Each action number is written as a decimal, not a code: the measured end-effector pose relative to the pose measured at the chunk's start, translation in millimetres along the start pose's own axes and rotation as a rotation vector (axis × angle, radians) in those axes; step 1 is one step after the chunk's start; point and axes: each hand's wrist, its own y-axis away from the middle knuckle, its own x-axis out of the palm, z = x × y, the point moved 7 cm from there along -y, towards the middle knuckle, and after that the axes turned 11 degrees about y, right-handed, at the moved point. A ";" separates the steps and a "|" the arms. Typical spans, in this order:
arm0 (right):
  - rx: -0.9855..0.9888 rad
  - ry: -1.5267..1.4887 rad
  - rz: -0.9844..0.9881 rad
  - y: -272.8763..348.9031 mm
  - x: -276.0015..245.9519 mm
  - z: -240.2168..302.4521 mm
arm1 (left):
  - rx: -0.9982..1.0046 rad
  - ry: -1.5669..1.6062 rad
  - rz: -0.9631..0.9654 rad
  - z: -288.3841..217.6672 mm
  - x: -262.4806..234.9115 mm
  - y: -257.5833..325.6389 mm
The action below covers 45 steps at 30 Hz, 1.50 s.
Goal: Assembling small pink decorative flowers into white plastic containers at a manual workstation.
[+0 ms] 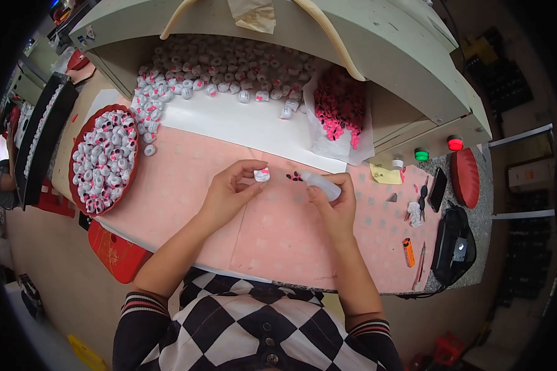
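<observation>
My left hand (234, 190) pinches a small round white piece with a pink mark (262, 175) between thumb and fingertips, just above the pink patterned work surface. A translucent white squeeze bottle (323, 187) is gripped in my right hand (336, 209), its narrow tip pointing left toward the white piece and apart from it. By that tip lie several small dark and pink parts (293, 177). At the left, a red scalloped tray (132, 185) is heaped with white pieces like the one I hold.
Under the grey-green machine hood (390, 55) sit many more white pieces (229, 68) and a pile of pink parts (339, 105) on white paper. At the right lie an orange lighter (408, 252), a craft knife (419, 267), a black phone (437, 189) and a black pouch (453, 241).
</observation>
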 end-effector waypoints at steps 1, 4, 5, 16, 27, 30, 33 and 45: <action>-0.001 0.004 0.006 -2.9 -1.0 -1.6 | 0.003 0.005 -0.004 -0.5 -2.3 -1.0; 0.060 0.211 -0.031 -11.7 -6.6 -10.7 | 0.024 0.049 -0.082 -2.7 -14.6 -4.1; -0.093 0.479 0.024 -14.5 -1.4 -1.2 | 0.040 0.059 -0.085 -5.2 -16.2 -4.7; -0.096 0.498 0.151 -6.1 29.8 8.5 | -0.044 0.242 -0.009 -5.1 -4.9 -1.8; 0.010 0.440 0.192 -9.1 18.4 6.4 | -0.011 0.208 0.107 -5.7 8.9 -0.2; 0.030 0.587 0.100 -14.6 -4.3 5.2 | 0.028 0.331 -0.075 -17.2 -16.0 -6.0; -0.055 0.663 0.060 -17.3 0.5 8.1 | 0.052 0.371 -0.137 -21.0 -27.5 -6.5; -0.093 0.848 0.109 -21.0 7.0 12.1 | 0.060 0.360 -0.130 -25.5 -28.0 -2.9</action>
